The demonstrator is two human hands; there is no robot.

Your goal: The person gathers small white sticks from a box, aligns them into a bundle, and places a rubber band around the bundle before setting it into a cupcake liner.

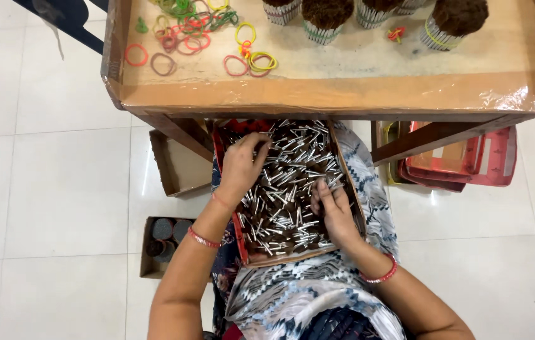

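- Floor, far left: a small open carton (162,242) stands on the white tiles and holds round dark bundles seen end-on. It is just beside the person's left forearm and is not touched.
- Left hand (240,169): it rests palm-down on the left part of the tray's contents, with the fingers curled and loosely closed over a few sticks near the upper edge. Whether the fingers actually pinch any sticks cannot be determined.
- Work item: a shallow red-edged cardboard tray (237,221) lies on the person's lap, partly under the front rim of the low wooden table (318,94). It is filled with loose short sticks (283,201), each pale grey along the shaft and dark brown at one end, lying criss-crossed in no order.
- Right hand (332,211): it lies on the right part of the pile, with the fingers bent and the tips drawn together on a small cluster of sticks. The grasp appears light; no bundle is lifted clear.
- Step in hand, as a judgement: gathering loose sticks from the tray into a handful.
- Next move, as a judgement: it calls for aligning the gathered sticks end to end and holding them tight enough to bind.
- Table top: coloured rubber bands (195,34) lie scattered at the left; finished round bundles (325,17) stand upright at the rear, well apart from both hands.
- Floor, far right: flat red trays (469,165) are stacked under the table.
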